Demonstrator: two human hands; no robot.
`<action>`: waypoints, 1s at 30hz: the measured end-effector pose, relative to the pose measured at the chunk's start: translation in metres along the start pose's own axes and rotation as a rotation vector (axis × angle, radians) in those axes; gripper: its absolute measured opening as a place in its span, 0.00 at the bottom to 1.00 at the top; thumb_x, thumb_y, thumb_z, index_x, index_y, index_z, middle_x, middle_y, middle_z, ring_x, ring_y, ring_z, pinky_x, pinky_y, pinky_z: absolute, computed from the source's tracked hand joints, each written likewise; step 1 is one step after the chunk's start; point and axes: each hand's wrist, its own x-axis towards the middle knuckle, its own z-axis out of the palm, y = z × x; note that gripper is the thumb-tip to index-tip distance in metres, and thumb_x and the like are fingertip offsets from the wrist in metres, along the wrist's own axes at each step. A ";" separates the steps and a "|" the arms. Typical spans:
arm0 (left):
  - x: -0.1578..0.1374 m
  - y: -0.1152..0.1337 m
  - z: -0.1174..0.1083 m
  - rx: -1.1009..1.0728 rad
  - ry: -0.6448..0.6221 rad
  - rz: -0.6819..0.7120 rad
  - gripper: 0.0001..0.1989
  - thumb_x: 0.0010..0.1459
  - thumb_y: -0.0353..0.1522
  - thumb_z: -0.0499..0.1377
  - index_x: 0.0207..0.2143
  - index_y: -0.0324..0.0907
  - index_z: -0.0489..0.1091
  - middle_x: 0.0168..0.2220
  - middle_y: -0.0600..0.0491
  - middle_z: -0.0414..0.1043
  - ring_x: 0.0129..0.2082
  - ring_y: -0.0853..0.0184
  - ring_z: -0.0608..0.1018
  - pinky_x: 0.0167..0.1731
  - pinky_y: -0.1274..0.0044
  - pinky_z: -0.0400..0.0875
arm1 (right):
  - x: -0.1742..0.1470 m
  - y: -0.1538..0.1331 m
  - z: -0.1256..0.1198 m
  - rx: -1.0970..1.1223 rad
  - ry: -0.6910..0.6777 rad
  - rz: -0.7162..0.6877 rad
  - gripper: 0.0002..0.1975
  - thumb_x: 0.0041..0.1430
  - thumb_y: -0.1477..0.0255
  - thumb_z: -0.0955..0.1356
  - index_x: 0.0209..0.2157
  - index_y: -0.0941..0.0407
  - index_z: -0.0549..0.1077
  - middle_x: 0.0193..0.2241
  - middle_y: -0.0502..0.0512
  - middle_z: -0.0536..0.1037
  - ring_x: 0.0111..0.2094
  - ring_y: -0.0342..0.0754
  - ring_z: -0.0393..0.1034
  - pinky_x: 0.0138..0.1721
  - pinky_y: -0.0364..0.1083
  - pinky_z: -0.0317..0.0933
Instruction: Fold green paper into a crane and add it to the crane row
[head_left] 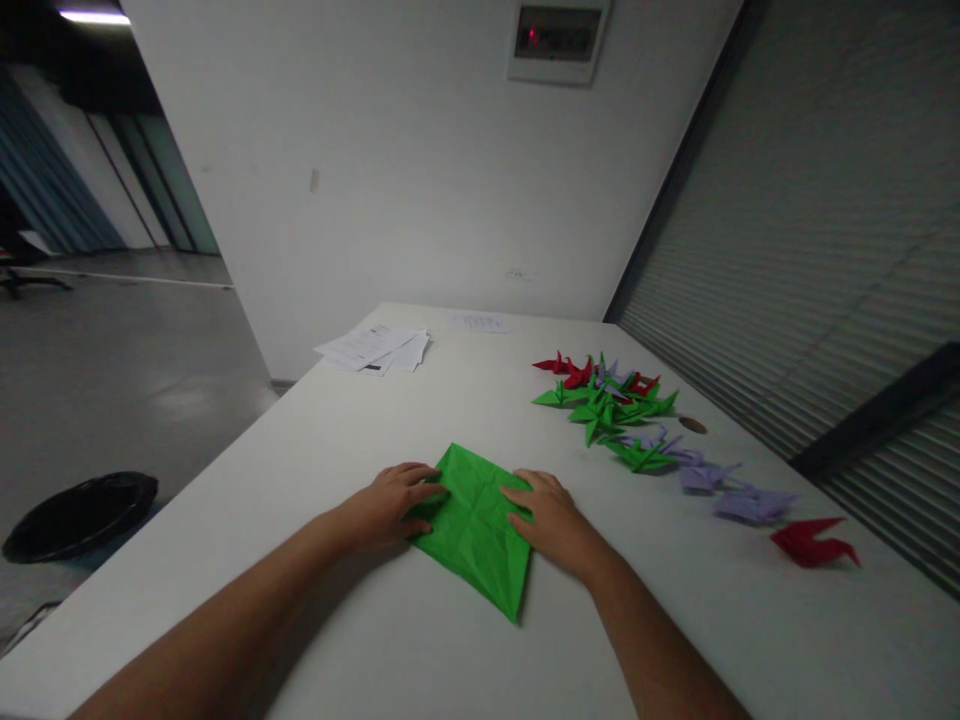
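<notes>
A creased sheet of green origami paper [480,530] lies on the white table between my hands, one corner pointing toward me. My left hand [396,502] rests at the paper's left edge, fingers apart, with fingertips on the sheet. At the right edge, my right hand [551,515] touches the paper with spread fingers. Neither hand grips it. Crease lines cross the sheet, and its surface is a little uneven.
Folded paper cranes in green [600,410], purple [754,504] and red [814,543] line the table's right side. Printed sheets [375,348] lie at the far left. A round hole [692,425] sits near the blinds [795,250]. A black-lined bin [82,515] stands left of the table.
</notes>
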 end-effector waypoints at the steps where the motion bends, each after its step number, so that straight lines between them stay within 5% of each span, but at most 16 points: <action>1: 0.000 -0.002 0.000 0.026 0.024 -0.019 0.28 0.60 0.34 0.66 0.62 0.50 0.69 0.67 0.44 0.64 0.66 0.47 0.67 0.63 0.54 0.63 | 0.000 0.000 0.001 0.000 -0.026 -0.004 0.24 0.63 0.70 0.70 0.61 0.51 0.75 0.65 0.64 0.67 0.65 0.62 0.57 0.64 0.59 0.54; 8: 0.001 -0.006 0.003 0.123 0.155 -0.070 0.12 0.67 0.34 0.58 0.48 0.44 0.79 0.65 0.43 0.67 0.67 0.47 0.65 0.65 0.54 0.62 | -0.002 -0.002 0.007 -0.015 0.004 -0.013 0.25 0.60 0.63 0.73 0.58 0.52 0.76 0.57 0.66 0.71 0.59 0.64 0.62 0.59 0.60 0.59; 11: 0.001 0.000 0.004 0.103 0.162 -0.046 0.20 0.66 0.42 0.60 0.55 0.41 0.75 0.68 0.40 0.62 0.71 0.43 0.58 0.67 0.52 0.58 | -0.002 -0.003 0.006 0.000 0.035 -0.026 0.25 0.57 0.62 0.76 0.55 0.53 0.78 0.58 0.66 0.70 0.60 0.64 0.62 0.61 0.60 0.59; 15: 0.000 0.005 0.007 0.015 0.058 0.035 0.36 0.62 0.45 0.64 0.67 0.39 0.62 0.68 0.38 0.62 0.70 0.47 0.61 0.67 0.56 0.60 | -0.001 -0.003 0.003 0.020 0.061 -0.130 0.29 0.55 0.64 0.77 0.57 0.56 0.75 0.69 0.66 0.60 0.70 0.65 0.48 0.69 0.62 0.48; 22: -0.001 -0.004 0.009 -0.013 -0.070 0.021 0.40 0.66 0.49 0.58 0.72 0.38 0.51 0.72 0.35 0.51 0.72 0.46 0.57 0.69 0.54 0.53 | 0.001 0.005 0.006 0.127 -0.191 -0.286 0.40 0.66 0.59 0.69 0.73 0.55 0.52 0.73 0.62 0.50 0.74 0.57 0.42 0.73 0.61 0.38; 30: -0.004 -0.006 0.001 0.040 -0.211 -0.066 0.47 0.65 0.58 0.50 0.74 0.38 0.43 0.75 0.35 0.39 0.74 0.46 0.46 0.69 0.50 0.44 | -0.003 0.009 0.000 0.101 -0.289 -0.203 0.40 0.68 0.59 0.67 0.74 0.55 0.49 0.74 0.62 0.46 0.75 0.57 0.38 0.74 0.61 0.32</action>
